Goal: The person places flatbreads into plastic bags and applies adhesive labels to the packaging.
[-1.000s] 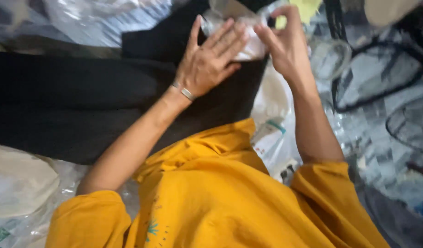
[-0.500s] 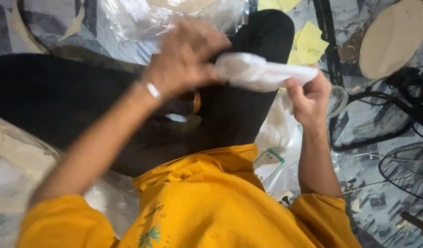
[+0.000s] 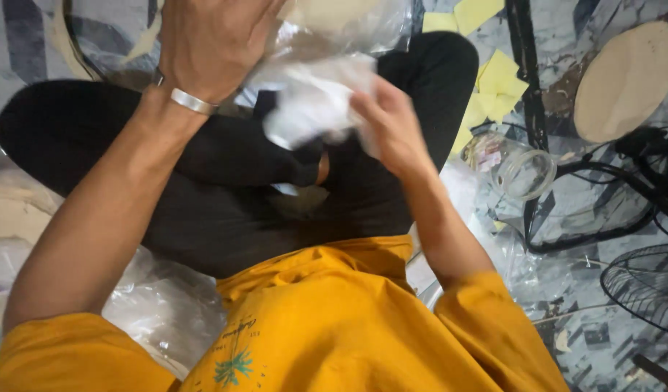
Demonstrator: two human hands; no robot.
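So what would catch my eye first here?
Probably the crumpled clear plastic bag raised at top centre, gripped by the left hand with its silver bangle and the right hand. Then the bright yellow shirt below, and yellow paper squares on the floor at upper right.

The crumpled bag (image 3: 316, 101) between the hands is thin plastic, translucent white and faintly glossy. The bangle (image 3: 192, 101) on the left wrist is smooth, shiny metal. The shirt (image 3: 334, 327) is matt yellow cloth; the trousers (image 3: 203, 189) are matt black cloth. The jar (image 3: 519, 167) on the floor is clear and glossy, glass or plastic. The yellow squares (image 3: 497, 76) look like matt paper. The round disc (image 3: 624, 80) is matt tan, like wood or board. The floor (image 3: 588, 305) is smooth, marbled and slightly shiny.
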